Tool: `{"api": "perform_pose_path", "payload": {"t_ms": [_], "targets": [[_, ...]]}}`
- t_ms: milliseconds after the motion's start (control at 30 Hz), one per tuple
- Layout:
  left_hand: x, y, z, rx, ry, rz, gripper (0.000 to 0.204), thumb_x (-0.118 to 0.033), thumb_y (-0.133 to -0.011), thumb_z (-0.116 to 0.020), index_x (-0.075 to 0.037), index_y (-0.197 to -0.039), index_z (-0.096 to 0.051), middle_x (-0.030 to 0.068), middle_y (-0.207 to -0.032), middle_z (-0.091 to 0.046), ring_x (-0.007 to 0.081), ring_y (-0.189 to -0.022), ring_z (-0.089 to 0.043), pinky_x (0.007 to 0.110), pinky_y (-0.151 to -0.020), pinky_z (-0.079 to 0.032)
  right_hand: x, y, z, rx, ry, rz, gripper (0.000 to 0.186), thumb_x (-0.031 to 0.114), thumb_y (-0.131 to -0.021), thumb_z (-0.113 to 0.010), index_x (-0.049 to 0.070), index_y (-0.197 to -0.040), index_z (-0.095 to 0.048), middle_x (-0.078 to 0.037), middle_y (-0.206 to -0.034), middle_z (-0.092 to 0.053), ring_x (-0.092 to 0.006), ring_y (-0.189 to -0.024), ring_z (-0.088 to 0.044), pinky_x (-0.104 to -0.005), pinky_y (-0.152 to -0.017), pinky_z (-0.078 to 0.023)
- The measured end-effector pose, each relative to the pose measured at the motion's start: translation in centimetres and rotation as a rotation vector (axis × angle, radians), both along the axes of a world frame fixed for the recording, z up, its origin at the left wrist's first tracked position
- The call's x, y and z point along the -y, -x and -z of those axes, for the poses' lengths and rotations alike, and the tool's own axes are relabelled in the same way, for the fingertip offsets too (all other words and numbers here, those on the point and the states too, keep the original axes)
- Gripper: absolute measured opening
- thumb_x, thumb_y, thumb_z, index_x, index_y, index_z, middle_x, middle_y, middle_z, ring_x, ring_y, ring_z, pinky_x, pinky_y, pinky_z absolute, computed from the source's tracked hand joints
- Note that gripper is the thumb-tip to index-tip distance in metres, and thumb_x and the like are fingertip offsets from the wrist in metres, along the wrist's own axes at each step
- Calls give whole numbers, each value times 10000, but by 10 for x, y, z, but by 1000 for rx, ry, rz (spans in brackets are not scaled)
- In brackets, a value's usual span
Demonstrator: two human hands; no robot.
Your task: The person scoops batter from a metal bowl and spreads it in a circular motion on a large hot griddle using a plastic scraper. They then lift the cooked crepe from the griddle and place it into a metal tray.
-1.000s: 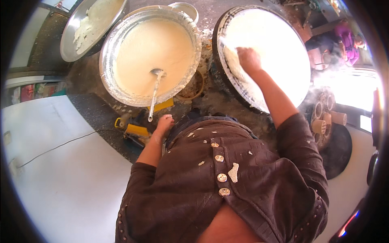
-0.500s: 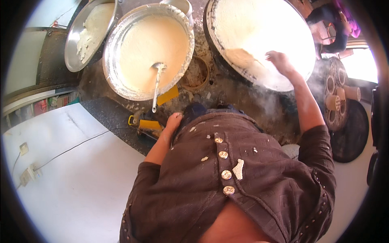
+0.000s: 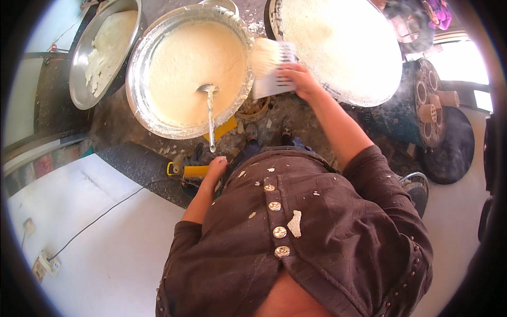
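Observation:
My right hand (image 3: 299, 79) is closed on a flat pale scraper (image 3: 272, 85) with dark slots and creamy batter on it, held between a metal basin of batter and the round griddle. The basin (image 3: 138, 100) has a long-handled ladle (image 3: 211, 121) resting in it. The griddle (image 3: 338, 47) has a pale, glaring layer over it and steam around it. My left hand (image 3: 216, 167) hangs low beside my body, fingers curled, near a yellow-and-dark object (image 3: 195, 170) below the ladle's handle; what it holds, if anything, is hidden.
A tilted metal tray (image 3: 79, 79) with white paste stands left. A dark drum (image 3: 396, 113) with cylindrical briquettes (image 3: 426, 112) and a black disc (image 3: 449, 158) are right. A white board (image 3: 90, 222) with a cable lies lower left. Another person (image 3: 433, 13) is at the upper right.
My right hand has moved left off the griddle toward the batter basin, and the scraper now shows clearly in it. My left hand stays low beside my body.

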State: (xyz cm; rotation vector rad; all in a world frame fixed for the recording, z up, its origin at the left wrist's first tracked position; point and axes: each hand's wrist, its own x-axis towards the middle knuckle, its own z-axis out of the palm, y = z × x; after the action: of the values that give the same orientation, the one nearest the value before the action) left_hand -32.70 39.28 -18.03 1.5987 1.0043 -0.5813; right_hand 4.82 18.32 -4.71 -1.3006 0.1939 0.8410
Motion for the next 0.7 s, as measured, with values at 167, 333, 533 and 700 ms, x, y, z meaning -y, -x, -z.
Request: {"api": "perform_pose_path", "payload": {"t_ms": [167, 333, 533, 700], "targets": [[-24, 25, 6, 36, 86, -19, 298, -199, -775, -514, 11, -970, -594, 63, -793, -620, 146, -746, -566, 286, -681, -446, -73, 0, -12, 793, 739, -312, 245, 122, -741, -602, 68, -978, -581, -106, -809, -621, -182, -734, -602, -338, -681, -482], [-25, 34, 10, 188, 46, -61, 284, -222, -796, -511, 12, -933, -597, 55, -810, -614, 150, -775, -560, 274, -712, -431, -1, -12, -11, 530, 402, -41, 234, 83, -755, -596, -19, -962, -556, -116, -828, -595, -169, -655, -580, -291, -577, -501], [-38, 34, 17, 110, 74, 38, 234, -218, -799, -496, -10, -844, -595, 39, -751, -585, 147, -684, -555, 274, -637, -445, 108, 42, -22, 318, 383, 454, 269, 132, -759, -598, 20, -999, -550, -91, -861, -608, -159, -731, -567, -305, -640, -478], [-48, 16, 29, 72, 276, 55, 198, -219, -798, -496, -43, -764, -582, 27, -688, -555, 124, -592, -526, 275, -533, -430, 162, 54, -25, 167, 270, 681, 191, 130, -811, -534, 71, -992, -540, -79, -845, -612, -169, -715, -580, -298, -605, -472]]}}
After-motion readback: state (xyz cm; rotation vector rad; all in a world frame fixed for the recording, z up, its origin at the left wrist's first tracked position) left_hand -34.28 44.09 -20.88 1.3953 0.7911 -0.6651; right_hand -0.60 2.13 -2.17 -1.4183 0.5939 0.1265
